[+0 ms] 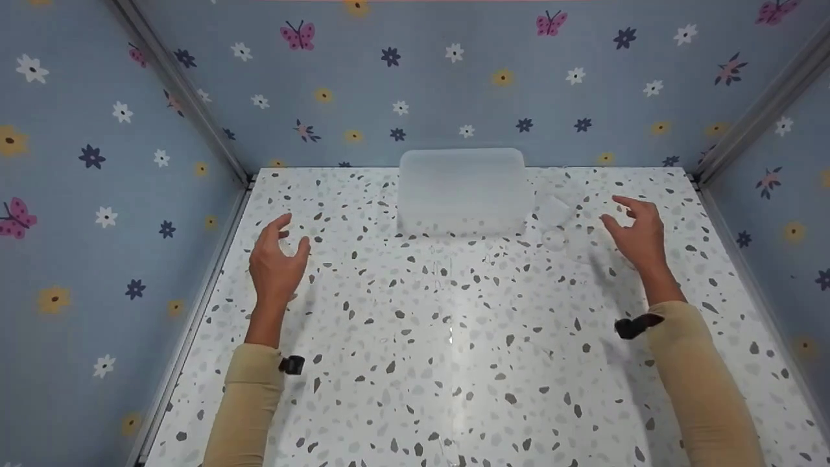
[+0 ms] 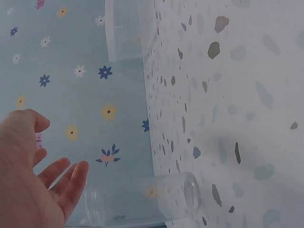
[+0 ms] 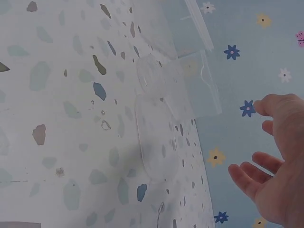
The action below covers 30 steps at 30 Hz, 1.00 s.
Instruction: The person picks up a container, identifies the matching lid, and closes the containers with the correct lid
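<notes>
Both hands hover with bent, spread fingers and nothing in them. My left hand (image 1: 275, 263) is over the left side of the table; in the left wrist view a clear cylindrical jar (image 2: 142, 200) stands below its fingertips. On the right, my right hand (image 1: 640, 235) is held beside a group of clear plastic pieces. These are a square-sided clear container (image 3: 197, 85), a small round clear piece (image 3: 152, 76) and a flat clear oval piece (image 3: 159, 137). A frosted rectangular box (image 1: 462, 188) stands at the back middle, between the hands.
The speckled white table (image 1: 454, 363) meets a flowered blue wall (image 1: 441, 84) behind, with similar panels at both sides. Metal rails (image 1: 188, 97) run along the corners. Small clear drops or bits (image 3: 105, 125) lie near the clear pieces.
</notes>
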Tool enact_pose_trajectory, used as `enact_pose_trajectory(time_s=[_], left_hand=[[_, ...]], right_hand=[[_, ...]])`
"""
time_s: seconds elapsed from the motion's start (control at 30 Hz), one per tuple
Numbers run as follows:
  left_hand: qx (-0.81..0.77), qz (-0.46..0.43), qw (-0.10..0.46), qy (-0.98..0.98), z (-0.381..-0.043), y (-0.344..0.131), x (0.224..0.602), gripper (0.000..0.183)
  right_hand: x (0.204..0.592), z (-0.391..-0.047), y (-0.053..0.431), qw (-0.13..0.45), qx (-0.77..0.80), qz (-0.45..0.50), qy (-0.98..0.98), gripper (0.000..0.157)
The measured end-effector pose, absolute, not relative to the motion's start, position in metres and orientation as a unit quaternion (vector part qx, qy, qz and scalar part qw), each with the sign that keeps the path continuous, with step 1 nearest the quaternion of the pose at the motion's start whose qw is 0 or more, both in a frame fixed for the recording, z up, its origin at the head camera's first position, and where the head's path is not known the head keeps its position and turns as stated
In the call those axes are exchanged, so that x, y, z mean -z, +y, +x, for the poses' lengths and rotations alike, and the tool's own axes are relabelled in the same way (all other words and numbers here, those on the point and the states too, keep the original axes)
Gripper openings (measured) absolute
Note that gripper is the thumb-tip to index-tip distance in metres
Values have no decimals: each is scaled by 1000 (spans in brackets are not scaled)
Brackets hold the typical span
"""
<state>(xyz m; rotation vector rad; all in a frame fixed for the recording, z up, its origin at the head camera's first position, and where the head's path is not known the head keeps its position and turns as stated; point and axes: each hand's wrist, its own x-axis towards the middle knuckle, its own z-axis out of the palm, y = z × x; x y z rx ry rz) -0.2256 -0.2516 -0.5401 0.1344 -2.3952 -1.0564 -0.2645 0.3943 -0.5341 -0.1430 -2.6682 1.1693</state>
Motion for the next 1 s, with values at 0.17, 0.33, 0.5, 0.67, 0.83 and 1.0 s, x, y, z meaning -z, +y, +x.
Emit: enact_pose_trajectory(time_s=[0.17,0.33,0.5,0.67,0.83,1.0], left_hand=[[371,75,325,-867,-224,-263,541,45],[370,109,354,-852,-221,-270,547,49],[365,132,347,-853,-221,-275,554,53],[372,167,343,-846,-220,-281,559,60],[381,180,314,-851,-221,-287,568,70],[405,184,252,-859,-221,-290,575,88]], right_hand=[[538,-263,390,110,-400,-26,-910,64],[541,-260,384,116,-374,-5,-920,69],[543,-258,378,123,-344,7,-931,69],[543,-256,373,138,-323,16,-936,74],[542,-256,371,169,-311,36,-935,76],[540,-252,369,182,-296,53,-936,78]])
